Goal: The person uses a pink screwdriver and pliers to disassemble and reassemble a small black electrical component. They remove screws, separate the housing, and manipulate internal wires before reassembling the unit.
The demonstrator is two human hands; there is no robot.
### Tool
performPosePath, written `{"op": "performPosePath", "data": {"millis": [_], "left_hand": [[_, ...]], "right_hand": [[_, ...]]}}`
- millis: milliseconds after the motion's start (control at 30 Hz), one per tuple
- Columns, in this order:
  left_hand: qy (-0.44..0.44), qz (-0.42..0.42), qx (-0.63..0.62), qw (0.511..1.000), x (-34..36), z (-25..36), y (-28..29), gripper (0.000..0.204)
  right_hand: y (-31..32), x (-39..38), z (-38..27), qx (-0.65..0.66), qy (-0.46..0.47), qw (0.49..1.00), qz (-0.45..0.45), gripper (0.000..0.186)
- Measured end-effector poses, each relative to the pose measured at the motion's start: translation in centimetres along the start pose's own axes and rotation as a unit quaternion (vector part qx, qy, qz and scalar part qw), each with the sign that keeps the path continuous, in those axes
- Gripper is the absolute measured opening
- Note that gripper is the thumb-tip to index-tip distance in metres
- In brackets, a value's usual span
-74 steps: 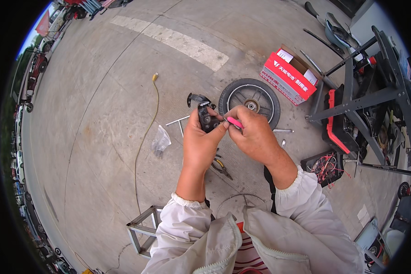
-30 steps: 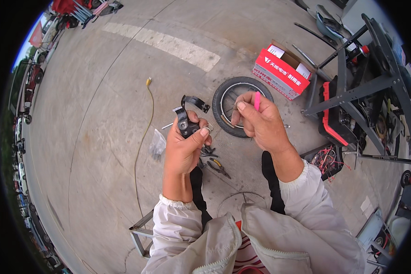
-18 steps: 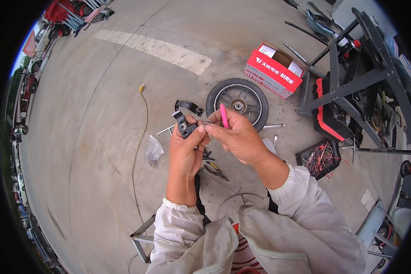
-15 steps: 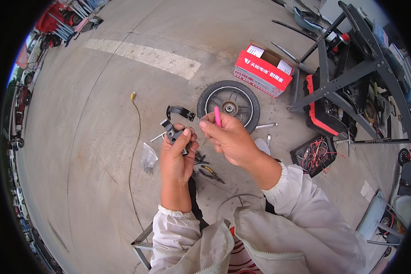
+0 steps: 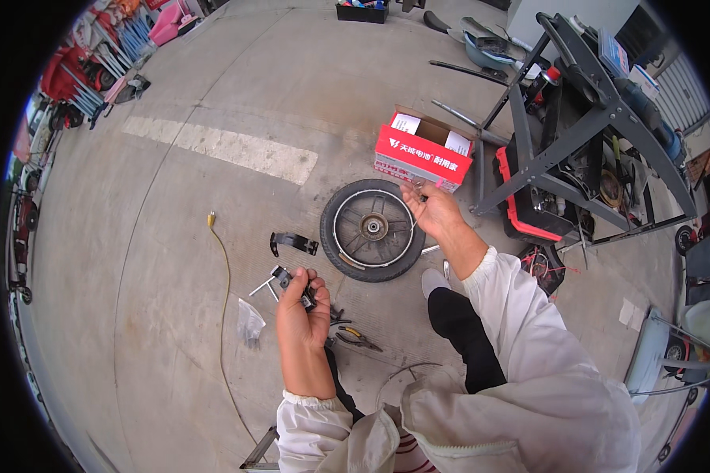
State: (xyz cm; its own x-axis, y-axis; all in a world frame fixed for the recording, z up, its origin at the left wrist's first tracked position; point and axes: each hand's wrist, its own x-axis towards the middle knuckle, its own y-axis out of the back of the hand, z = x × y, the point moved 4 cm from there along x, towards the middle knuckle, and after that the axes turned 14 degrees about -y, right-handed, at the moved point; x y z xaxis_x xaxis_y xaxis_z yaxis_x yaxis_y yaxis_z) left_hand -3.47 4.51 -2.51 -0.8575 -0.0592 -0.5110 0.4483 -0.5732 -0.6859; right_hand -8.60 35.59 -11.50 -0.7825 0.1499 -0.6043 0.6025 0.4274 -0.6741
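Note:
My left hand (image 5: 302, 319) is closed round a small black metal clamp part (image 5: 282, 277), above the silver T-handled wrench (image 5: 259, 288) on the floor. My right hand (image 5: 420, 199) reaches over the right edge of the spoked wheel with black tyre (image 5: 349, 264), close to the red-fronted carton (image 5: 418, 146). Its fingers are bunched round something small that I cannot make out, with a bit of pink at the fingertips. A curved black bracket (image 5: 292, 241) lies left of the tyre. Pliers with yellow-black handles (image 5: 353, 337) rest below, beside a clear plastic bag (image 5: 251, 319).
A dark metal frame (image 5: 551, 168) holding tools stands at right, with a red-edged black case (image 5: 532, 225) and a tray of red wires (image 5: 540, 264). A yellow cord (image 5: 225, 315) crosses the floor. My dark-trousered leg (image 5: 457, 323) is below. Scooters and folded gear line the left.
My hands have moved apart: the right went from beside the held part out toward the carton, while the left still grips the clamp. The view has tilted, so the floor items sit lower in it.

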Motion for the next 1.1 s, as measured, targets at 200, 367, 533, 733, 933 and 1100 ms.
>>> {"op": "performPosePath", "data": {"millis": [200, 367, 533, 733, 933, 1100], "left_hand": [[0.010, 0.007, 0.033, 0.999, 0.9, -0.5, 0.3, 0.010], [0.026, -0.020, 0.033, 0.999, 1.5, -1.2, 0.0, 0.010], [0.004, -0.036, -0.058, 0.998, 1.8, -0.1, -0.6, 0.024], [0.003, -0.142, -0.205, 0.968, -0.6, 1.3, -3.7, 0.043], [0.021, -0.205, -0.234, 0.950, -2.4, 0.6, -3.1, 0.046], [-0.037, -0.216, -0.190, 0.957, -3.1, 1.4, -1.4, 0.049]], "right_hand": [[0.7, 8.3, -10.2, 0.077, 0.072, 0.989, 0.102, 0.031], [0.3, 11.6, -17.9, 0.030, 0.085, 0.981, 0.170, 0.043], [-1.2, 7.3, -13.8, -0.122, 0.125, 0.969, 0.173, 0.039], [-10.6, -11.4, 2.1, -0.346, -0.037, 0.929, -0.123, 0.021], [-13.4, -18.4, 9.5, -0.613, 0.262, 0.732, -0.142, 0.021], [-13.9, -19.6, 10.9, -0.658, 0.273, 0.683, -0.160, 0.024]]}}
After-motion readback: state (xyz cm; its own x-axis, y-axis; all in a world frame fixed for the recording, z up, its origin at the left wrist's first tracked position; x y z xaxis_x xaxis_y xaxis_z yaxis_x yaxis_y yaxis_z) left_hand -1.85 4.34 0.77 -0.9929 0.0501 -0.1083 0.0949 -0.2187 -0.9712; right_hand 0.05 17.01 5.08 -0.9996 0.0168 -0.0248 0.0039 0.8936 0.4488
